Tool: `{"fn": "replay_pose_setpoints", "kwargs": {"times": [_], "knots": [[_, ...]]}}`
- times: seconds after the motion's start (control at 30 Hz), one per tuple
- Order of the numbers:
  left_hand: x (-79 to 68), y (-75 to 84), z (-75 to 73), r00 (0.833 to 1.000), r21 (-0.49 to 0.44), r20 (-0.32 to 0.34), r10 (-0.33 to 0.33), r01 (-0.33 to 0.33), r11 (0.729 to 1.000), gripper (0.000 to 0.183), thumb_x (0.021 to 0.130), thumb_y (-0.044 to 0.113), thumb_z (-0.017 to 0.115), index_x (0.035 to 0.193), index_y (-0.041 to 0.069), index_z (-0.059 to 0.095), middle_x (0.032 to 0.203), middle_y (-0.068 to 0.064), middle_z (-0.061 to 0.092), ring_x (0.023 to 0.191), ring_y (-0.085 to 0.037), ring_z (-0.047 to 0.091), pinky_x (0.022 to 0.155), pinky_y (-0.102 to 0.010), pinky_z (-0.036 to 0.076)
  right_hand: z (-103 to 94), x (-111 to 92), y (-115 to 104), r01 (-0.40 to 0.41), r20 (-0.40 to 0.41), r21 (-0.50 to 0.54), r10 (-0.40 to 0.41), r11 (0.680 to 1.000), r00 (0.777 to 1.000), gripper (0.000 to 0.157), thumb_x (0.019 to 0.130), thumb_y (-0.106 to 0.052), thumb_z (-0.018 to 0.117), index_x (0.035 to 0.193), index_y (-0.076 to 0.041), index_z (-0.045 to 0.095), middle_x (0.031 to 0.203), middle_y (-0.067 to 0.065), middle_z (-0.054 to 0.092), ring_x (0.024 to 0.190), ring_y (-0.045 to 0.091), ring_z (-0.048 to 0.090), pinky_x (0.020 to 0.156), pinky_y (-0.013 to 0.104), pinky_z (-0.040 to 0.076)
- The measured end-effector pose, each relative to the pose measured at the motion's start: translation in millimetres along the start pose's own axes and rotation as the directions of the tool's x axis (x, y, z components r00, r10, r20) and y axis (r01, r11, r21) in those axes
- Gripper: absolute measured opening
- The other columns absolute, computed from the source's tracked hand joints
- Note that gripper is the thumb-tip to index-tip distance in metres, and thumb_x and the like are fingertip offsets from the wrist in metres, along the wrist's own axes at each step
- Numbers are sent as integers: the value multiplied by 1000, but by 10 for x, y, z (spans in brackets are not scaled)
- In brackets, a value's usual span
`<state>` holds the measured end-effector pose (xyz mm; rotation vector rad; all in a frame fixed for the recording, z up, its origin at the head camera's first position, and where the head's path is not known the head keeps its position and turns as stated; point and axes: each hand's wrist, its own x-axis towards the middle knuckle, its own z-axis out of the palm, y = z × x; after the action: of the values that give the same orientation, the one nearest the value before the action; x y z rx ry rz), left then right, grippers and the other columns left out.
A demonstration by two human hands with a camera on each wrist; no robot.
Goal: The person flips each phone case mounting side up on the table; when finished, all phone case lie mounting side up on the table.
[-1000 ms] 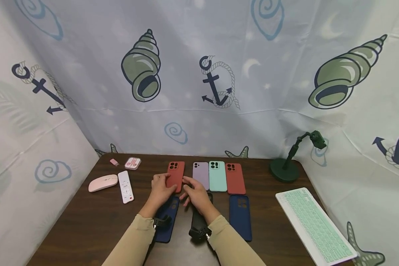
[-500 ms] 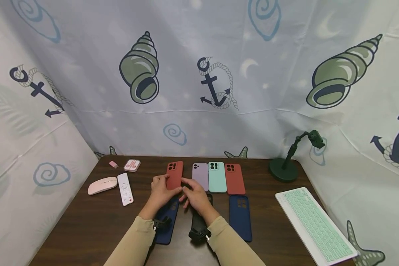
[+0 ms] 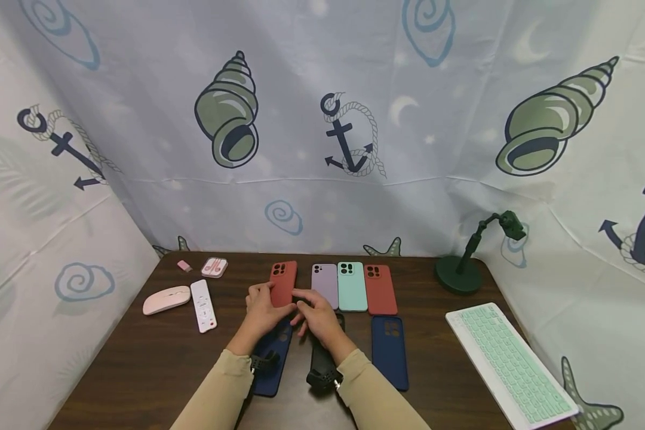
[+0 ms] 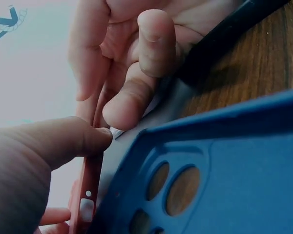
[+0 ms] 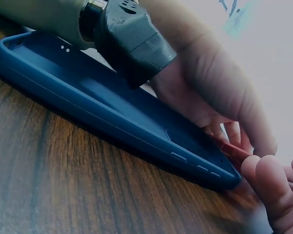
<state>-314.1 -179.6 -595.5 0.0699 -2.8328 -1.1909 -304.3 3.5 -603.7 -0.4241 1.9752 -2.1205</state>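
Gripping the red phone case [image 3: 283, 279] around its near end with left hand [image 3: 262, 307] and right hand [image 3: 319, 313], in narrow pinches, beyond a dark blue phone case [image 4: 254, 170], left of a lilac phone case [image 3: 324, 285]. Probably light, bendy, mildly grippy; best held by opposite side rims.

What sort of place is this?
Likely a makeshift indoor workspace, perhaps arranged for filming: there's a dark brown wood-grain tabletop, a white-and-mint rectangular keyboard, and a pale cloth backdrop with seaside prints hanging behind.
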Motion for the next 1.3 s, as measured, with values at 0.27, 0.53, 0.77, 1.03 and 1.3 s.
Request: {"fn": "replay_pose_setpoints", "kwargs": {"times": [0.27,0.53,0.77,1.03,1.3], "knots": [[-10,81,-182,993,-60,107,-50,57,997,88,85,46,76,149,-4,40,143,-31,35,122,-45,39,95,-55,43,0,3,9,-26,1,2,26,1000,1000,35,106,-16,51,140,-7,58,134,16,61,81,50,69,49,38,57],[-66,181,-324,978,-120,202,-50,75,990,66,95,33,67,146,-4,46,134,-27,51,110,-33,56,94,-47,48,20,23,29,-32,18,-53,33,998,999,31,106,-15,51,132,-8,66,124,17,71,77,43,70,50,39,57],[-109,278,-466,976,-131,205,-78,106,986,52,98,30,63,138,-2,55,131,-21,64,115,-33,63,97,-51,50,70,30,22,-51,-6,-112,50,992,999,33,105,-12,50,133,-5,65,126,16,70,68,33,70,51,37,57],[-147,367,-488,978,-123,198,-67,93,988,45,98,26,63,130,-4,59,122,-21,68,104,-29,66,90,-46,54,92,39,9,-39,7,-146,41,988,999,34,103,-6,51,134,-7,65,129,14,69,60,22,68,55,39,59],[-184,407,-420,982,-169,189,-27,59,984,41,98,22,65,128,-4,58,121,-22,68,105,-31,68,84,-40,57,121,19,11,-56,-13,-259,54,964,998,30,102,-14,56,124,-27,72,76,20,70,51,22,66,50,35,57]]}}
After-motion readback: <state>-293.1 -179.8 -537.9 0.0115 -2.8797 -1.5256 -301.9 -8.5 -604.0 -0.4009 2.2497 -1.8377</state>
